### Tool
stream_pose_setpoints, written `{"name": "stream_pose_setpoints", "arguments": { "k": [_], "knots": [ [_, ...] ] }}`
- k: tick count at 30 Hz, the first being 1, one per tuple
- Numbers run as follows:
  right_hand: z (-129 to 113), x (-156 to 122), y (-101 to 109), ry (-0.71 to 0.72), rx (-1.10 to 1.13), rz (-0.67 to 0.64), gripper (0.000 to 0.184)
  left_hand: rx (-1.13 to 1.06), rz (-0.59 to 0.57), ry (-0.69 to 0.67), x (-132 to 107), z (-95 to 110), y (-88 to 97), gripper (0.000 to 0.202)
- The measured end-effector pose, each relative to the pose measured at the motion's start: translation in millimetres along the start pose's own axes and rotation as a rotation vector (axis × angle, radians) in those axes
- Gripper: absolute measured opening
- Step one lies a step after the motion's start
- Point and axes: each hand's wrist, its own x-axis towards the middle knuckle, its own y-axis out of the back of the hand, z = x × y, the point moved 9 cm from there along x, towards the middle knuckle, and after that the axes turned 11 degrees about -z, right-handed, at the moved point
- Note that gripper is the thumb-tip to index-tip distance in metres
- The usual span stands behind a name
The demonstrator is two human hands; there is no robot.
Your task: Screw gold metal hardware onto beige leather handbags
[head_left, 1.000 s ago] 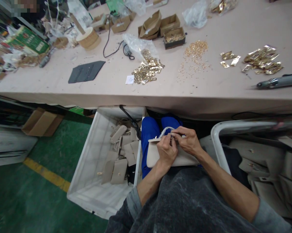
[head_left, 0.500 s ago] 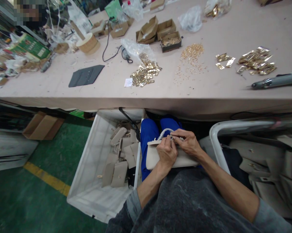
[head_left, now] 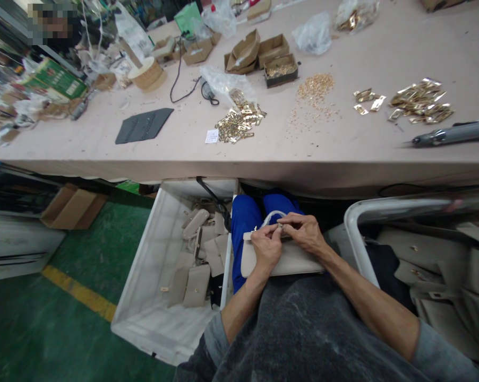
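A cream handbag (head_left: 293, 260) lies across my lap, its pale handle (head_left: 273, 216) arching up at the far side. My left hand (head_left: 266, 246) is closed in a pinch at the bag's upper edge. Coming from the right, my right hand (head_left: 308, 233) pinches at the same spot, fingertips touching the left ones. A small shiny bit shows between the fingertips; its exact shape is hidden. A gold-coloured fitting sits on the bag's edge left of my fingers.
Left of my legs stands a white bin (head_left: 138, 297) with several small cream bags. Another bin (head_left: 357, 239) at right holds larger cream bags. On the table (head_left: 335, 143) lie gold metal plates (head_left: 241, 124), tiny gold pieces (head_left: 315, 87), cardboard boxes (head_left: 273, 48) and a grey electric screwdriver (head_left: 450, 133).
My left hand has shifted slightly left and its fingers are more stretched toward the pinch. My right hand stays nearly in place. The bag has barely moved.
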Motion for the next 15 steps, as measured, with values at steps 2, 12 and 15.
{"name": "stream_pose_setpoints", "arguments": {
  "k": [2,12,15],
  "knots": [
    [1.9,0.2,0.3,-0.018,0.006,-0.004,0.020,-0.052,0.006,0.043,-0.8,-3.5,-0.3,0.017],
    [-8.5,-3.3,-1.2,0.000,-0.029,0.014,0.018,-0.214,0.076,0.083,0.2,-8.1,3.9,0.026],
    [-8.6,-4.2,-1.9,-0.003,-0.007,-0.030,0.019,-0.249,0.064,0.091,0.9,-10.4,2.7,0.024]
  ]
}}
